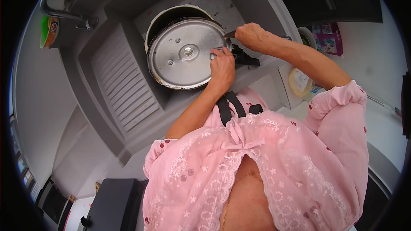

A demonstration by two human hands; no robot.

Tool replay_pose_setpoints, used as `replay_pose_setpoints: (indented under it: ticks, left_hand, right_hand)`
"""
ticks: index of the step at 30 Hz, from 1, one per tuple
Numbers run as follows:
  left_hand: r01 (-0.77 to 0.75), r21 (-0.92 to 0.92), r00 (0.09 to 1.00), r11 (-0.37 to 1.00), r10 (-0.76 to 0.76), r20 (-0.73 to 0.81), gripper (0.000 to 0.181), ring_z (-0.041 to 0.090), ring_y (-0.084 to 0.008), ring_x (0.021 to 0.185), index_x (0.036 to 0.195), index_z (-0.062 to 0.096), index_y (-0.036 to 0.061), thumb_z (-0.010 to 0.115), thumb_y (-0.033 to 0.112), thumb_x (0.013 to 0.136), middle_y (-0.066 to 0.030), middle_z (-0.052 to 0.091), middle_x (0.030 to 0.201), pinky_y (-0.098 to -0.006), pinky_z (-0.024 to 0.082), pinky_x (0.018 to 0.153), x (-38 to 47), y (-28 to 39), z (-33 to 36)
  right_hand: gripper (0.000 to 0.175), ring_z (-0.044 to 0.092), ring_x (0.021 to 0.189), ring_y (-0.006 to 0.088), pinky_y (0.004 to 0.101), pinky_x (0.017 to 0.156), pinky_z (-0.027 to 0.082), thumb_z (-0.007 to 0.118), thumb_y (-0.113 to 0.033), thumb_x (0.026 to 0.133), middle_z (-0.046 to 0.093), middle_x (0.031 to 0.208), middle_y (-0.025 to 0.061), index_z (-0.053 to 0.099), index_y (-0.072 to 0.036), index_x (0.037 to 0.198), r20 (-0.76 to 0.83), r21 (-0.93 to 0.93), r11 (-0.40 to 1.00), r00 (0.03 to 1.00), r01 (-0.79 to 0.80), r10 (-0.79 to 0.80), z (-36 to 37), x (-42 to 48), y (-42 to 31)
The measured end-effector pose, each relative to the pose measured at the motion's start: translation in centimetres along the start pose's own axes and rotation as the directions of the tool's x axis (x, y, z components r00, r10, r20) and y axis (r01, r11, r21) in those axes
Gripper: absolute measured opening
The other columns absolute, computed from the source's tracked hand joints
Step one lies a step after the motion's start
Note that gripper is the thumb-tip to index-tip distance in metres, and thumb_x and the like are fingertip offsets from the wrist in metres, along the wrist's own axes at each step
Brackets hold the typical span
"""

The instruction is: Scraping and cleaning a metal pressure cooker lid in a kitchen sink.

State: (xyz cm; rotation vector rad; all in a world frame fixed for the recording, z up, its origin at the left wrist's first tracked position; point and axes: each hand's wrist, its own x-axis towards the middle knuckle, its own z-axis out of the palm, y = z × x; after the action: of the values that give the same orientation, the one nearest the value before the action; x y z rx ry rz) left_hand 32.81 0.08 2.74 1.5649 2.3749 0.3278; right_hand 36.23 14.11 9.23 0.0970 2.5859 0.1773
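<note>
A round metal pressure cooker lid (196, 70), its underside facing up, leans tilted on the rim of a pot (160, 16) in the grey sink. My left hand (223, 67) grips the lid's edge beside its black handle (245, 57), the fingers over a small metal fitting there. Above and to the right, my right hand (252, 37) is closed around a tool, whose dark pointed end (229, 34) touches or nearly touches the lid's rim. The rest of the tool is hidden in my fist.
The sink's ribbed washboard (128, 86) lies left of the pot, with a chrome faucet (64, 14) at the upper left. An orange and green tub (49, 32) stands beyond it. To the right are a purple packet (332, 40) and a round yellowish container (299, 81).
</note>
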Motion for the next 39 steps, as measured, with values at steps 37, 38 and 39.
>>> replay_pose_setpoints:
  ticks: [37, 38, 39]
  left_hand:
    - [-0.008, -0.065, 0.996, 0.998, 0.002, -0.093, 0.041, 0.062, -0.0314, 0.060, 0.111, 0.046, -0.0084, 0.051, 0.001, 0.071, -0.0410, 0.045, 0.103, -0.0334, 0.051, 0.055, -0.3, 0.1, 0.7]
    - [-0.004, -0.083, 0.996, 0.997, -0.003, -0.086, 0.041, 0.062, -0.0310, 0.060, 0.111, 0.046, -0.0086, 0.051, 0.001, 0.071, -0.0409, 0.045, 0.102, -0.0332, 0.051, 0.055, -0.3, 0.1, 0.6]
    - [0.005, -0.085, 0.996, 0.996, -0.012, -0.086, 0.041, 0.062, -0.0310, 0.060, 0.111, 0.046, -0.0086, 0.051, 0.001, 0.071, -0.0409, 0.045, 0.102, -0.0332, 0.051, 0.055, -0.3, 0.1, 0.7]
  right_hand:
    - [0.016, 0.064, 0.068, 0.0224, 0.0363, 0.044, 0.052, 0.065, -0.010, 0.063, 0.064, 0.076, 0.0104, 0.067, -0.004, 0.078, 0.035, -0.222, 0.970, 0.994, -0.098, 0.108, 0.4, 0.9, -1.6]
    - [0.014, 0.064, 0.068, 0.0212, 0.0355, 0.044, 0.052, 0.065, -0.009, 0.063, 0.064, 0.072, 0.0089, 0.066, -0.005, 0.076, 0.061, -0.241, 0.969, 0.996, -0.044, 0.060, 0.7, 0.3, -1.4]
    - [0.013, 0.064, 0.067, 0.0200, 0.0347, 0.045, 0.052, 0.065, -0.008, 0.063, 0.064, 0.069, 0.0075, 0.066, -0.005, 0.075, 0.088, -0.262, 0.965, 0.996, 0.013, 0.010, 0.7, -0.1, -1.2]
